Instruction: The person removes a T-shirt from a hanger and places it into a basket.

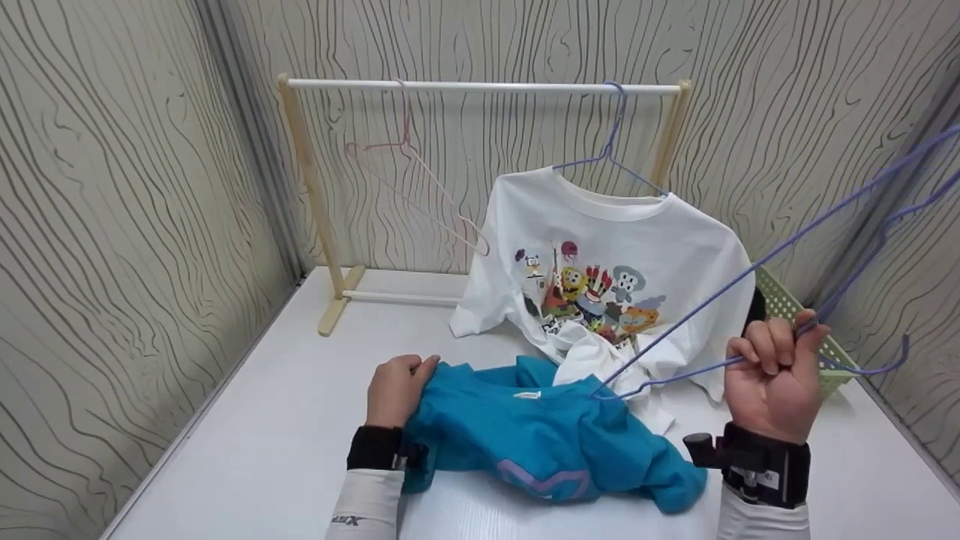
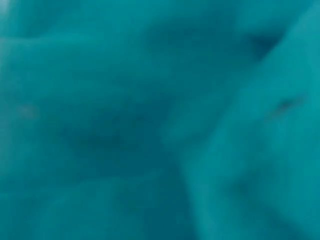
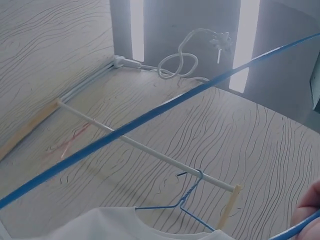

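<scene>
A teal T-shirt (image 1: pixel 517 435) with a purple print lies bunched on the table, its neckline facing up. My left hand (image 1: pixel 397 388) grips its shoulder at the left; teal cloth (image 2: pixel 110 100) fills the left wrist view. In my right hand (image 1: pixel 776 375), raised at the right, fingers and thumb pinch a blue-purple wire hanger (image 1: pixel 697 307) near its hook. One end of this hanger reaches the right side of the shirt's neckline, while the other rises out of view at upper right. The right wrist view shows the hanger's long bar (image 3: pixel 150 114) crossing close to the camera.
Behind the teal shirt stands a rack with a white rail (image 1: pixel 495 87) and wooden legs. From it hang a pink hanger (image 1: pixel 442 191) and a white printed T-shirt (image 1: pixel 630 232) on a purple hanger (image 1: pixel 611 142). A green perforated basket (image 1: pixel 780 300) sits at the right, partly hidden.
</scene>
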`<action>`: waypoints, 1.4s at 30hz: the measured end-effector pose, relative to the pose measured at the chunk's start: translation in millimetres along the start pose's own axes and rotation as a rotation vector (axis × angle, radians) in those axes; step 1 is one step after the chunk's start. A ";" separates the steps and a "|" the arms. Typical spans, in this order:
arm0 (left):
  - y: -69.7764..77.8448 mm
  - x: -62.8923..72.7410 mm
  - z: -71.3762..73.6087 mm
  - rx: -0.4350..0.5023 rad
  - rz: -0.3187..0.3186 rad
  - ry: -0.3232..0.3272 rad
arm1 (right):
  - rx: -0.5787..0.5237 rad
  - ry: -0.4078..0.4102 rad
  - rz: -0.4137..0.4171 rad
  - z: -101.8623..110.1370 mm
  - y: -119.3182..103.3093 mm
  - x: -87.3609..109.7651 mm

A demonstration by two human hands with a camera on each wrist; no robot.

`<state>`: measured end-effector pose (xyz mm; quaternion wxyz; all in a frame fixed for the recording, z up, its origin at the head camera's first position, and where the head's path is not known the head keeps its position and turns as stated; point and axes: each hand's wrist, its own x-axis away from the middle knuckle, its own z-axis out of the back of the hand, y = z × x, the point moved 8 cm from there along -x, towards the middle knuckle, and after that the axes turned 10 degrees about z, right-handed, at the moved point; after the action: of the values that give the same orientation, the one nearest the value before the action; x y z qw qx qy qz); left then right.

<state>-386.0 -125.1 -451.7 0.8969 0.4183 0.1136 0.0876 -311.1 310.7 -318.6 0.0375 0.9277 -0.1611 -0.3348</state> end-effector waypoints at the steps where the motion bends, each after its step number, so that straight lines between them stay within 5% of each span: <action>1: -1.4 -0.4 -0.9 -0.007 0.008 -0.006 | 0.081 -0.041 0.022 -4.8 0.9 1.0; 5: -5.3 -0.8 -3.1 -0.025 0.025 -0.027 | 0.519 -0.208 0.168 -22.7 4.2 5.2; 9: -8.9 -1.4 -4.0 -0.035 0.037 -0.040 | 0.848 -0.272 0.242 -28.5 10.2 9.7; 14: -11.9 -0.9 -5.0 -0.074 0.061 -0.065 | 1.324 -0.220 0.097 -13.2 19.6 12.3; 20: 8.9 3.5 8.3 -0.031 -0.017 0.060 | 1.852 -0.240 -0.196 13.4 37.7 15.8; 26: 40.1 15.8 20.0 0.133 -0.171 0.099 | 2.001 -0.344 -0.368 30.7 59.5 19.8; 32: 63.9 29.8 22.2 0.125 -0.336 0.095 | 2.031 -0.377 -0.546 44.8 77.6 28.6; 42: 87.6 50.6 -0.5 0.028 -0.472 -0.116 | 1.958 -0.500 -0.762 52.5 106.1 47.0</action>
<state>-343.0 -56.3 -391.1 0.8917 0.3968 0.1576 -0.1501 -339.3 197.2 -369.0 -0.8610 0.4492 -0.0629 -0.2300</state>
